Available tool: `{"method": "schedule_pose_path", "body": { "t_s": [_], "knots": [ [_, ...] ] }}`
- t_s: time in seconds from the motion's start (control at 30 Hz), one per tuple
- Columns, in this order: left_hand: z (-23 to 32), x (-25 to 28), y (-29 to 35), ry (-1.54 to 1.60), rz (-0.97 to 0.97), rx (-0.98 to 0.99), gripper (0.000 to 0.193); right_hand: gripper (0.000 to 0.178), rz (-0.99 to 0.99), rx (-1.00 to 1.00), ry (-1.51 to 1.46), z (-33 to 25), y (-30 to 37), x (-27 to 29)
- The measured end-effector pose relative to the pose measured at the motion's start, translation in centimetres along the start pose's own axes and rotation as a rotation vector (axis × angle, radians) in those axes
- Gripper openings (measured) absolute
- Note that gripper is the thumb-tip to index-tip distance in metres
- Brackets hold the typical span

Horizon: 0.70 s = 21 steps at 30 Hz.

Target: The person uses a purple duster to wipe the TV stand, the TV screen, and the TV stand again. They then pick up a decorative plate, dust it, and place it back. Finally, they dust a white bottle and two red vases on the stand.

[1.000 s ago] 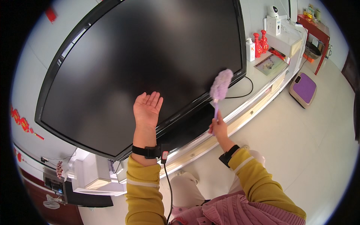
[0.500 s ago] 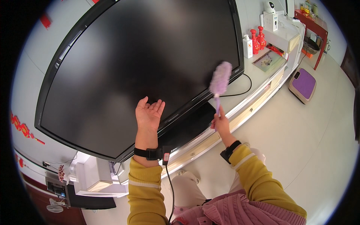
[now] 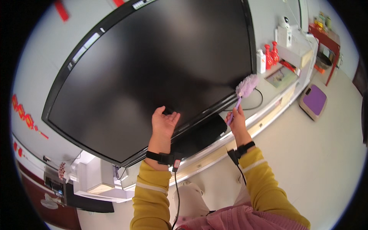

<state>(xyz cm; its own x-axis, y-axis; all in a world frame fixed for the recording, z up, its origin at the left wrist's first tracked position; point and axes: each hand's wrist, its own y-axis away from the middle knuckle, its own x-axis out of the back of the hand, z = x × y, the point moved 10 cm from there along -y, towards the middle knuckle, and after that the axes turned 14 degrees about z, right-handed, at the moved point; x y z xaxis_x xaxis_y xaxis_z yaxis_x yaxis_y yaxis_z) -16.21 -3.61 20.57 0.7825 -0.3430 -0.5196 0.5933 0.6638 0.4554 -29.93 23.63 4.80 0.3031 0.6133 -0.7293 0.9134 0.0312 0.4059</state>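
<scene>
A large black television (image 3: 153, 69) fills the middle of the head view, its screen dark. My right hand (image 3: 237, 119) is closed around the purple handle of a fluffy lilac duster (image 3: 247, 85). The duster's head is at the lower right corner of the television's frame; whether it touches the frame I cannot tell. My left hand (image 3: 165, 122) is held in front of the screen's lower edge, palm up and fingers apart, with nothing in it. Both wrists wear black straps with cables.
The television stands on a long white cabinet (image 3: 264, 124). To its right are a white pump bottle (image 3: 261, 61), red bottles (image 3: 271, 55), a flat picture (image 3: 281, 78) and a white camera (image 3: 284, 32). A purple scale (image 3: 313, 101) lies on the floor near a red table (image 3: 325, 38).
The duster has moved right and tipped further to the right, toward the frame's lower right corner. My view has shifted, and my left hand keeps its open pose.
</scene>
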Motion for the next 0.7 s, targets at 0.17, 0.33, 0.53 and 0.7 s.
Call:
{"method": "schedule_pose_path", "body": {
  "t_s": [0.17,0.33,0.53,0.7],
  "knots": [
    [2.4,-1.2,2.2,0.024,-0.061,-0.107,0.068,0.061,-0.226,0.278,0.42,0.1,6.2,-6.9],
    [7.3,-3.8,7.1,-0.091,-0.18,-0.432,0.093,0.061,-0.463,0.693,0.834,-0.4,13.4,-13.8],
    [12.9,-5.6,10.3,-0.283,-0.272,-0.786,0.085,0.056,-0.688,1.279,1.074,-2.2,20.7,-19.4],
    [18.4,-4.8,11.5,-0.574,-0.058,-1.168,0.079,0.049,-0.398,1.009,0.663,-8.4,18.1,-21.3]
  ]
}}
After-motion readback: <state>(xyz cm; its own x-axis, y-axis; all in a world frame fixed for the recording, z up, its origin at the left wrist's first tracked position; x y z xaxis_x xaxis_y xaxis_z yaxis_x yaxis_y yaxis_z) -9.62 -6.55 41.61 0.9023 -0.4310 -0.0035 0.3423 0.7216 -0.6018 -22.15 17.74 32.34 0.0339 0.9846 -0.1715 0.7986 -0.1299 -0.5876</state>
